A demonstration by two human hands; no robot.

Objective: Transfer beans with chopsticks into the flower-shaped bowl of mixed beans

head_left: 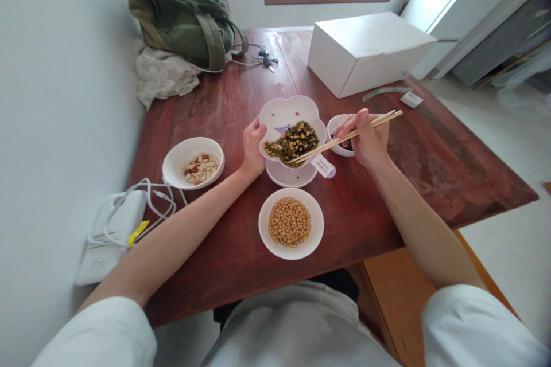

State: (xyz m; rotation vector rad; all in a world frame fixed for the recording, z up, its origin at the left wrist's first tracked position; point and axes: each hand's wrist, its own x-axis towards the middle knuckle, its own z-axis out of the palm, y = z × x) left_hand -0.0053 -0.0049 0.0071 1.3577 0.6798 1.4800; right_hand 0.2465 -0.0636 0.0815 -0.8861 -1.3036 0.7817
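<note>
My left hand (253, 146) grips the left rim of a white flower-shaped dish (286, 113), tilted up toward me over a small white plate (289, 176). A heap of mixed dark and yellow beans (293, 142) lies in the dish. My right hand (365, 136) is closed on a pair of wooden chopsticks (344, 138), whose tips reach into the mixed beans. Behind that hand sits a small white bowl (336, 126) with dark contents, partly hidden. A white bowl of yellow soybeans (290, 222) stands nearest me. A white bowl of pale and red beans (193, 163) is at the left.
On the red-brown wooden table (430, 155), a white cardboard box (365, 51) stands at the back right. A green bag (185, 11) on a white cloth lies at the back left, with keys (264, 59) beside it. A white device with cables (116, 229) is beside the table's left edge.
</note>
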